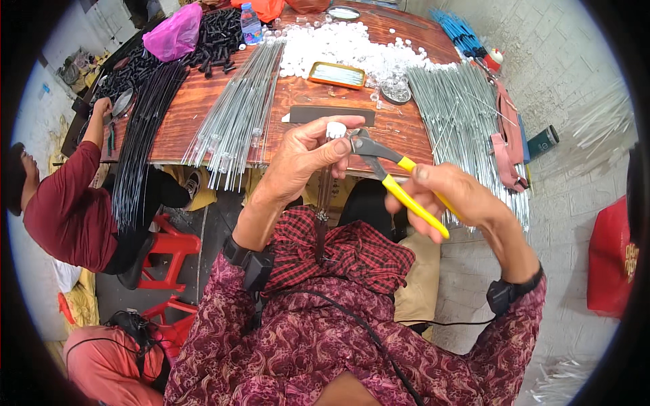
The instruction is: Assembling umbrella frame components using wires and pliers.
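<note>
Patterned shirt (325, 331), 6 o'clock; left hand (302, 161) pinches white piece (336, 130); right hand (452, 189), half-curled, holds yellow-handled pliers (414, 206), piece's 4 o'clock; slipping jaws could nick left hand.

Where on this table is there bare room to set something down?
Bare reddish-brown wood shows between the black wire bundle and left silver wire bundle, and right of the flat dark bar. Far side crowded: white plastic caps, black plastic pieces.

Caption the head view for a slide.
Left hand holds a white piece; right hand holds yellow-handled pliers before a cluttered table.
</note>
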`<state>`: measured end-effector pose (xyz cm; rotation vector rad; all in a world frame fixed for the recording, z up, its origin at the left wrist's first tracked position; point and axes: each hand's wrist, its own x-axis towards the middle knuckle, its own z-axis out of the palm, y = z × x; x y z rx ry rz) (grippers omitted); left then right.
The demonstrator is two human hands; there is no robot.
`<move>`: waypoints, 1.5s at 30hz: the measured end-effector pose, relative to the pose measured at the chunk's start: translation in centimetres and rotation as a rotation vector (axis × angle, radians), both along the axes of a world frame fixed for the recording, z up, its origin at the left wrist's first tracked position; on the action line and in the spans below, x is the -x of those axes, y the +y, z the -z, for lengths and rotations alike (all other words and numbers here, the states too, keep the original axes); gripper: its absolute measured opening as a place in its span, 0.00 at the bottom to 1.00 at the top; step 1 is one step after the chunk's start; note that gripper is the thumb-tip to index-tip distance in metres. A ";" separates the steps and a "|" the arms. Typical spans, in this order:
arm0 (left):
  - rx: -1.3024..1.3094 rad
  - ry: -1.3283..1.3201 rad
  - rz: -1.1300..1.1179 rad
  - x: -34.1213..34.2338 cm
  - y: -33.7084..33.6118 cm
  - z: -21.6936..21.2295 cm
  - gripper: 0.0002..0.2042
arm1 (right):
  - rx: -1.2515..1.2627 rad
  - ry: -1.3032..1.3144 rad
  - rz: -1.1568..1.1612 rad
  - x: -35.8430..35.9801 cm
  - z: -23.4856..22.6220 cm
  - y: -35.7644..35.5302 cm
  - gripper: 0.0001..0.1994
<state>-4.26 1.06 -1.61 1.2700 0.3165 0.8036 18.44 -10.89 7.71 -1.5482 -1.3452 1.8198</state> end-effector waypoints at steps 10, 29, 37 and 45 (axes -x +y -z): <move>0.072 -0.021 0.046 -0.6 0.4 0.6 0.18 | -0.585 -0.611 -0.022 -0.4 -1.3 -0.4 0.23; 0.103 -0.046 0.062 -1.0 0.9 1.0 0.24 | -0.267 -0.295 0.078 -1.2 1.0 -0.2 0.25; 0.084 -0.025 0.034 -1.0 0.8 1.0 0.25 | -0.473 -0.363 0.018 -0.8 0.3 -0.1 0.28; 0.053 -0.019 0.066 -1.0 0.5 0.6 0.24 | -0.105 0.105 -0.220 -3.3 2.5 0.7 0.28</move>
